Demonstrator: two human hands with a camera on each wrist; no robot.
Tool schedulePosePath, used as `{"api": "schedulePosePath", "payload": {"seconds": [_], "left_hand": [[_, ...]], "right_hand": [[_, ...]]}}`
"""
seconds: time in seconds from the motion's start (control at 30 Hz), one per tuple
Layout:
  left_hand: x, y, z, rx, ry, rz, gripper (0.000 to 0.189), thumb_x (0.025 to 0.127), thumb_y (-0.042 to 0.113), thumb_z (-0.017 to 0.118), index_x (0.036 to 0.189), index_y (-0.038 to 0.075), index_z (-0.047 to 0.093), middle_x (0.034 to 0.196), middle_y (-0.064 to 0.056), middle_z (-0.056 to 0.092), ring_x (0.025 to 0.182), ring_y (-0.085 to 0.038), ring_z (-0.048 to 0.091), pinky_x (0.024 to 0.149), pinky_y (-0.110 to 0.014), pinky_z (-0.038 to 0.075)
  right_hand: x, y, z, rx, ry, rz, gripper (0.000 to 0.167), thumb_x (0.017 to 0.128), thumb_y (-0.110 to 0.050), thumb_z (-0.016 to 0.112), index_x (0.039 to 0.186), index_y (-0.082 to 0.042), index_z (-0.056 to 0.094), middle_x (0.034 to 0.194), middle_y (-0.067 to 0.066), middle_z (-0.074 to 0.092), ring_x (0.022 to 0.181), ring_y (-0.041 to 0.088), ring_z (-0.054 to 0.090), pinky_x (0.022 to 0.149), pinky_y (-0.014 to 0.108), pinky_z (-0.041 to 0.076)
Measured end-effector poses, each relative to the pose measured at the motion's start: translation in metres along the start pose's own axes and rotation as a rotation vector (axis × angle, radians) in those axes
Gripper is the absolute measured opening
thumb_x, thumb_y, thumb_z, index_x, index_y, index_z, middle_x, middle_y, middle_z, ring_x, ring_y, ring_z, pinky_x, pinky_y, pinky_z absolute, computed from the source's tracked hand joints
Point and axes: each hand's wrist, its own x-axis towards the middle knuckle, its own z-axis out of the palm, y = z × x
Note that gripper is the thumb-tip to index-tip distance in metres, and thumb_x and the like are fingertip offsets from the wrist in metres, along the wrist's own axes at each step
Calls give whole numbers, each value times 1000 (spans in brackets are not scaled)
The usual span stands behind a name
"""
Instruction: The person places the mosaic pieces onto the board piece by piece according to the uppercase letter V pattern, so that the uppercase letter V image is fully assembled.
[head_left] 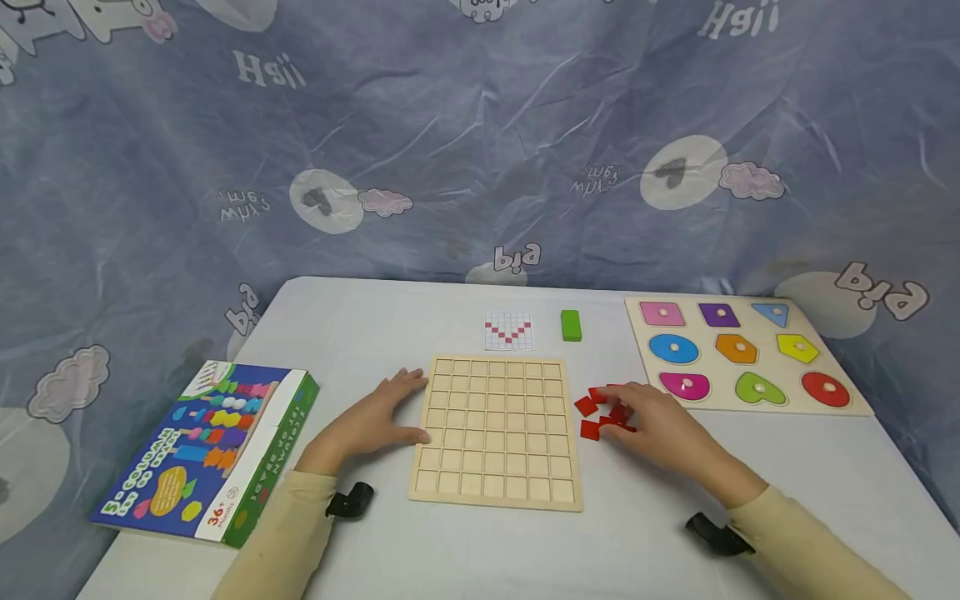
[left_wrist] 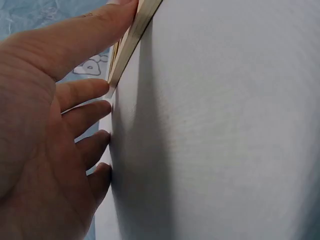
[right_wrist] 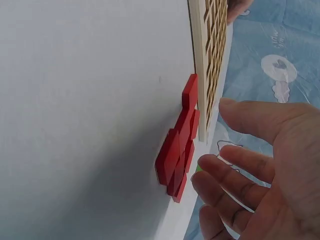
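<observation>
A wooden grid board with rows of square compartments lies flat in the middle of the table. At its left edge is my left hand, fingers spread, with the thumb on the frame; in the left wrist view the thumb presses the board's side while the other fingertips touch the tabletop. To the right of the board, red square tiles lie in a loose pile. My right hand hovers over this pile and hides part of it. In the right wrist view its fingers are loosely bent, apart from the tiles.
Behind the board lie a small pattern card with red squares and a green block. A shape puzzle board with knobbed pieces occupies the back right. On the left is a blue and green toy box. A printed curtain hangs behind.
</observation>
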Motion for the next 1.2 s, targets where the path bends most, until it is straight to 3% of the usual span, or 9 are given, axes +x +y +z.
{"api": "schedulePosePath", "payload": {"seconds": [0.27, 0.47, 0.73, 1.2], "left_hand": [[2, -2, 1, 14, -29, 61, 97, 83, 46, 81, 160, 9, 34, 167, -13, 23, 155, -36, 11, 126, -53, 7], [2, -2, 0, 17, -66, 50, 98, 83, 45, 81, 161, 11, 32, 168, -13, 19, 156, -35, 7, 126, -52, 4], [3, -1, -2, 35, -89, 57, 101, 82, 43, 82, 161, 9, 29, 168, -16, 15, 156, -37, 6, 126, -53, 4], [4, 2, 0, 64, -73, 14, 104, 77, 46, 84, 160, 10, 33, 169, -14, 17, 156, -35, 7, 126, -52, 7]], "right_hand": [[1, -2, 8, 18, -24, -10, 44, 82, -21, 87, 122, -12, 71, 101, -2, 67, 87, 14, 56, 75, 33, 56], [3, -6, 14, 29, -53, 6, 38, 82, -17, 86, 118, -15, 72, 104, -2, 67, 89, 14, 54, 77, 34, 55], [3, -8, 20, 5, -49, -11, 32, 83, -9, 84, 113, -12, 74, 109, 2, 69, 99, 20, 60, 88, 43, 57], [4, -8, 24, -16, -15, -48, 26, 84, -13, 84, 109, -15, 76, 107, -1, 66, 97, 17, 56, 84, 40, 56]]}}
